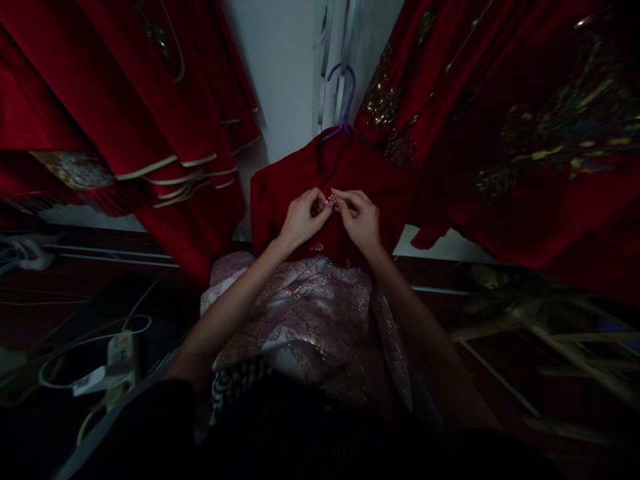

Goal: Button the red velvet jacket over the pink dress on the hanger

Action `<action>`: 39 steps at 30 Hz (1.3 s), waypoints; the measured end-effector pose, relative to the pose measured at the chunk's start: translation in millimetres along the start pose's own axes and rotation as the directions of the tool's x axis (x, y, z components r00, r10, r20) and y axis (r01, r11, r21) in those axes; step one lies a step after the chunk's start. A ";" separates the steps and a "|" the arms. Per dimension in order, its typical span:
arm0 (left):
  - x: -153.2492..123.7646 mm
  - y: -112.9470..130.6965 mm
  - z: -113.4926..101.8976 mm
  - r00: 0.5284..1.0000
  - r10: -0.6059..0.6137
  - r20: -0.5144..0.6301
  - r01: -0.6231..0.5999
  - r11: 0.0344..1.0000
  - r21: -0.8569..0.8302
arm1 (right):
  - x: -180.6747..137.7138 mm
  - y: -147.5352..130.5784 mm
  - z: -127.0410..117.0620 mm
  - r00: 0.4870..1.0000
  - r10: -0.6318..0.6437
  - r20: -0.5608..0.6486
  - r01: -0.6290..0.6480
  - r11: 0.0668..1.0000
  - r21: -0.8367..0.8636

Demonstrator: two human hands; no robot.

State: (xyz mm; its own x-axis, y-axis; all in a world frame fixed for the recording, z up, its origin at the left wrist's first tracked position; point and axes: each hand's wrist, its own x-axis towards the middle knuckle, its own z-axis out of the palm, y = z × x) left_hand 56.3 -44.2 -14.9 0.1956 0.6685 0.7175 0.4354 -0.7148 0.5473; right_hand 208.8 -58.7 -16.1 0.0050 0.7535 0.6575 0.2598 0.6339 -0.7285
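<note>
A red jacket point(285, 180) hangs by its shoulders on a purple hanger point(350, 100) in front of me. Both hands meet at its front, a little below the neckline. My left hand point(304, 217) pinches one side of a small shiny beaded button point(331, 199). From the other side, my right hand point(361, 220) has thumb and forefinger closed on the same button. Lower on the jacket front sits another beaded fastener point(317, 247). Pale pink patterned fabric point(300, 307) with a metallic sheen spreads below the jacket, under my forearms.
Red garments with pale edging point(165, 120) hang at the left. More red garments with gold embroidery point(550, 133) hang at the right. On the floor at lower left lies a power strip point(121, 350) with cords. A wooden frame point(530, 320) stands at lower right.
</note>
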 end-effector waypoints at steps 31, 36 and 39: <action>-2.6 10.8 -2.1 0.974 0.078 0.215 -0.124 0.970 0.209 | 10.5 23.9 5.7 0.998 -0.050 0.045 0.053 0.996 -0.074; -13.9 0.0 15.7 0.993 0.023 0.115 -0.025 1.000 0.015 | -8.1 28.8 9.9 0.995 -0.045 0.094 0.051 0.996 -0.070; -18.8 -13.1 26.7 0.995 0.018 0.096 -0.002 0.986 -0.166 | -26.7 31.5 6.3 0.992 0.047 0.115 -0.048 0.999 0.012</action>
State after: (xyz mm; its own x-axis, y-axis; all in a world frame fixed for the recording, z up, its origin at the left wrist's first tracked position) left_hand 70.4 -41.9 -47.0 0.2872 0.6721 0.6825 0.2833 -0.7403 0.6097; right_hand 210.7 -57.7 -57.8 -0.0939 0.7973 0.5963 0.2479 0.5988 -0.7616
